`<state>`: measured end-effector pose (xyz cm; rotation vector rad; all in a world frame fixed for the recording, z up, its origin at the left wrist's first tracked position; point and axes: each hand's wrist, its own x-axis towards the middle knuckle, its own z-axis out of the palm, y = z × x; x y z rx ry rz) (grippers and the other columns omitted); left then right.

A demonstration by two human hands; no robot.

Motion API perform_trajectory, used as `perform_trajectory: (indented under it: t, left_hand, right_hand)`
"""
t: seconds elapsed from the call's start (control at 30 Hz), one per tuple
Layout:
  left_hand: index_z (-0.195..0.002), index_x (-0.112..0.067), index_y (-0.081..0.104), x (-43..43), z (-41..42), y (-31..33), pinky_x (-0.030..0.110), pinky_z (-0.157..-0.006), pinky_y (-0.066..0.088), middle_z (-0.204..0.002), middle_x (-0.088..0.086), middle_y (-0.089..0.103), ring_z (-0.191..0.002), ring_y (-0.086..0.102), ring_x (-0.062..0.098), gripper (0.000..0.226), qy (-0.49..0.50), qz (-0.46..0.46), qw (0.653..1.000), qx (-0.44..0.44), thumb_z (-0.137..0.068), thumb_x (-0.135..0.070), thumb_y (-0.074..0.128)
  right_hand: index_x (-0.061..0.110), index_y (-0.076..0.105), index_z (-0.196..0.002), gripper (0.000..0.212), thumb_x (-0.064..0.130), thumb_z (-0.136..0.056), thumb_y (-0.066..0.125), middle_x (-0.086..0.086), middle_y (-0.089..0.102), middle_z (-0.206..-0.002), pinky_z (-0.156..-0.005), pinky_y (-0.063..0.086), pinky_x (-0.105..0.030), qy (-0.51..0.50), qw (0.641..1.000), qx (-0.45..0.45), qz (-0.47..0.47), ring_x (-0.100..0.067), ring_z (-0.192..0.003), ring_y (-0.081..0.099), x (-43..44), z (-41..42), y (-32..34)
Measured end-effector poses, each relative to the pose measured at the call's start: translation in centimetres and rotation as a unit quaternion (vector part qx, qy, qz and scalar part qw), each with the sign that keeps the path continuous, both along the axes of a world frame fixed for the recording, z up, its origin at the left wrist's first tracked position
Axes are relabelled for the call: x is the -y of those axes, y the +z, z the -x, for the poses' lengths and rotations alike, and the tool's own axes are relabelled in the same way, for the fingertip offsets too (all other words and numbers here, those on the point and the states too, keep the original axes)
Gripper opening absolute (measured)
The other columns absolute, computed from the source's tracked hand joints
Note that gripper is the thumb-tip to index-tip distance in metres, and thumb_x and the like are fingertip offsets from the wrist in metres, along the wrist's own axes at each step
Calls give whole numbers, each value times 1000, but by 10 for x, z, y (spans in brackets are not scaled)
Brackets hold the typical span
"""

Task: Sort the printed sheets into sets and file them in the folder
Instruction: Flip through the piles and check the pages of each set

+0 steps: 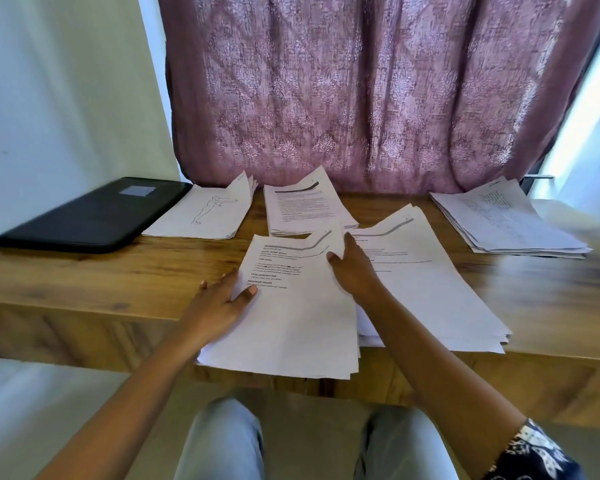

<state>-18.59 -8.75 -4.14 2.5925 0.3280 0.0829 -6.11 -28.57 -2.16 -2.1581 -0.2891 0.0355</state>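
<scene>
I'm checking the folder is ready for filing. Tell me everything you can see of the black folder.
The black folder lies flat and closed at the far left of the wooden table. It looks like matte black plastic, with rounded corners and a pale grey rectangular label on the cover. A drawing stack, topped by a line figure, lies against its right edge. The left hand and right hand hold the near stack, not the folder.

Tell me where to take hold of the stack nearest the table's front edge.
Grip the front stack by its near edge, coming from the front. That edge overhangs the table, so there looks to be room underneath it.
</scene>
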Motion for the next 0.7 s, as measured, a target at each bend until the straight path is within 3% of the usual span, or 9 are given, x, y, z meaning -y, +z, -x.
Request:
perform_trajectory:
  t: [0.27,0.53,0.7]
  left_hand:
    - [-153,-21,16,-31,5,-1,43,-120,-2,-158,-3,24,-145,24,22,65,26,-11,1000,11,-99,-48,38]
    - [-153,-20,23,-48,-4,-3,44,-121,0,-156,-2,30,-142,32,23,65,28,-29,999,4,-97,-49,42]
    - [-151,-24,29,-46,-15,11,50,-119,6,-154,-3,36,-139,37,24,62,11,-110,994,24,-96,-51,41]
  right_hand:
    - [18,2,-153,72,9,-98,47,-6,21,-157,-107,34,-37,35,997,0,66,-30,-138,35,-28,-2,-3]
    - [12,8,-152,71,13,-96,51,-14,38,-148,-100,42,-37,16,991,9,135,-33,-128,46,-39,-15,2]
    - [7,14,-149,75,35,-93,55,-13,41,-145,-100,42,-44,4,954,113,277,-34,-129,43,-24,-18,10]
